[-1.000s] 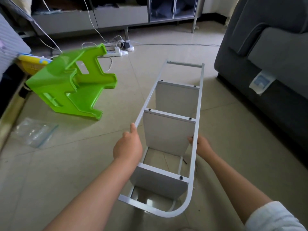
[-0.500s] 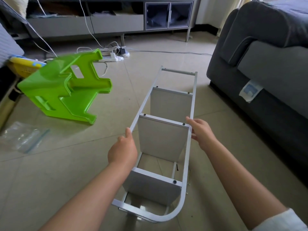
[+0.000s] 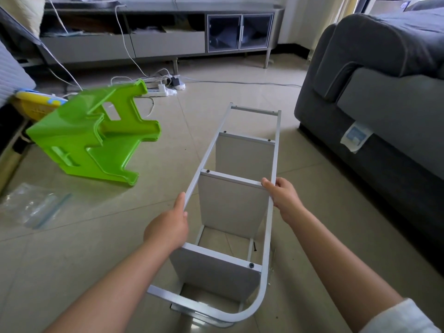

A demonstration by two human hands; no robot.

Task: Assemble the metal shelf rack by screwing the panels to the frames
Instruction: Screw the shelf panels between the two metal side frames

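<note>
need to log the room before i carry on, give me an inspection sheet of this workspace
surface: beige tiled floor, glossy, no table.
job's things: metal shelf rack lying on its side, three grey panels between two frames; dark screw heads show at the panel corners; a loose screw on the floor inside it.
clutter: green plastic stool tipped over; clear plastic bag at left.
grippers: left hand grips the near frame's left rail; right hand grips its right rail by the middle panel.
cables: white power strip with plugs and loose white cords behind the stool.
surroundings: grey sofa at right, low grey TV cabinet at back.
</note>
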